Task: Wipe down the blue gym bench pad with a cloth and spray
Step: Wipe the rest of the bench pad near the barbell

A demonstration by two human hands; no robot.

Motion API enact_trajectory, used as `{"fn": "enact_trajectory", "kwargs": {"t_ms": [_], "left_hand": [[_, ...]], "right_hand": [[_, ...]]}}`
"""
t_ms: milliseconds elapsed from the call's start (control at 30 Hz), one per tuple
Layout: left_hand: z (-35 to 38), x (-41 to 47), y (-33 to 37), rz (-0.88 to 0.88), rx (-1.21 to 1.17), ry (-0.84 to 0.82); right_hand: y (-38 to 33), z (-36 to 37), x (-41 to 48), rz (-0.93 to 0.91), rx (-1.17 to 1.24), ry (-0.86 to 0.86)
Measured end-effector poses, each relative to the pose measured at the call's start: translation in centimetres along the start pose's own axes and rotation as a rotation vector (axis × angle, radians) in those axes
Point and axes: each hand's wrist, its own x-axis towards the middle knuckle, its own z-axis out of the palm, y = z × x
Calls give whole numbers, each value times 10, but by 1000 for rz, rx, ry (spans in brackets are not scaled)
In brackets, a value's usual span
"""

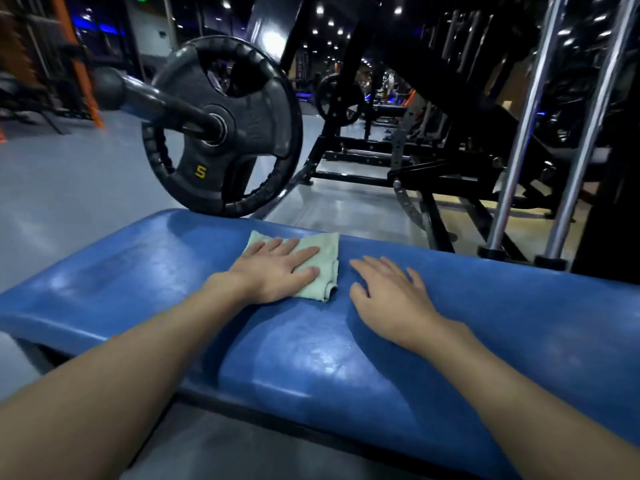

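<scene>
While left hand [277, 273] presses cloth [323, 245], bench pad [519, 306] runs left-right

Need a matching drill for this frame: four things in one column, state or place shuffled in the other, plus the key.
Things:
1. left hand
2. right hand
3. cloth
4. weight plate

State or place:
A. flat on the bare blue pad
B. pale green, partly under a palm
C. pressing down on the cloth
D. black, marked 5, on a bar beyond the pad

Pairs: 1-C, 2-A, 3-B, 4-D
</scene>
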Motion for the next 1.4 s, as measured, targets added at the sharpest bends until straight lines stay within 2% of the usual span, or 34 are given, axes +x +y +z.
{"fn": "enact_trajectory", "kwargs": {"t_ms": [267,500,733,1100,1267,1400], "left_hand": [[-9,-4,-82,-113,1,9],[-22,-18,-168,-266,23,-2],[-31,-50,-204,-361,6,47],[-25,-94,-194,-397,83,23],[-16,-103,-174,-394,87,-15],[-13,-103,-135,-366,86,-23]], "right_hand": [[-61,30,27,-40,-59,-117],[-62,35,29,-22,-114,-119],[-62,35,27,-30,-104,-98],[-40,16,12,-75,23,-12],[11,1,-22,96,-133,-83],[16,7,-29,100,-63,-65]]}}
